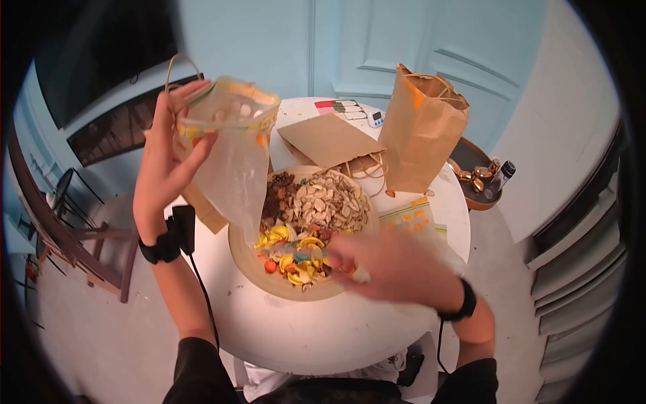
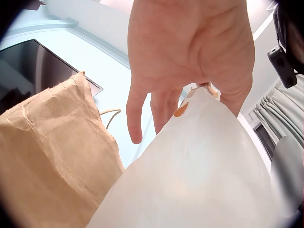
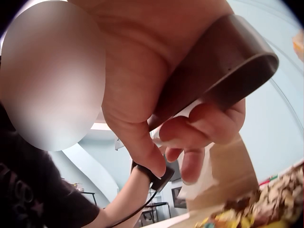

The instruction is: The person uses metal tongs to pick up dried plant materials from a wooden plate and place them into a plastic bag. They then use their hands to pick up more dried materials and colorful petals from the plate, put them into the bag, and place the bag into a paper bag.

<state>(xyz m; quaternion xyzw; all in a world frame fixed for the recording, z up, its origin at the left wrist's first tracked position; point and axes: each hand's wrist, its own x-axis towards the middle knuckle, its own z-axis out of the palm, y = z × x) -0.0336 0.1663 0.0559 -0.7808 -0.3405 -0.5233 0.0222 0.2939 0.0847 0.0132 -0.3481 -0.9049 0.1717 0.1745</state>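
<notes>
Zip bag: the translucent zip bag (image 1: 232, 168) is hanging in the air over the left side of the wide bowl (image 1: 243, 275); its mouth is facing up and its closed end is pointing down; its long axis is running close to upright, leaning slightly so that the lower corner is sitting over the food; whether that corner is touching the food, I cannot tell. Pale round pieces (image 1: 243, 110) are showing at the mouth.

Hands: the left hand (image 1: 168, 151) is gripping the bag by its upper edge, thumb and fingers closing on the rim, some other fingers extending; the left wrist view is showing the film narrowing up to that grip. The right hand (image 1: 407, 273) is blurring over the near right rim of the bowl; its fingers are curling in the right wrist view; whether they are gripping anything, I cannot tell.

Surroundings: the bowl is resting on the round white counter (image 1: 303, 333); it is holding pale slices (image 1: 330, 202), brown pieces (image 1: 274, 202) and yellow curls (image 1: 296, 269). Behind it a folded paper bag (image 1: 323, 140) is lying flat; an open paper bag (image 1: 420, 135) is standing to its right; a small timer (image 1: 375, 118) is sitting at the far edge; a flat zip bag (image 1: 404, 217) is lying right of the bowl.
</notes>
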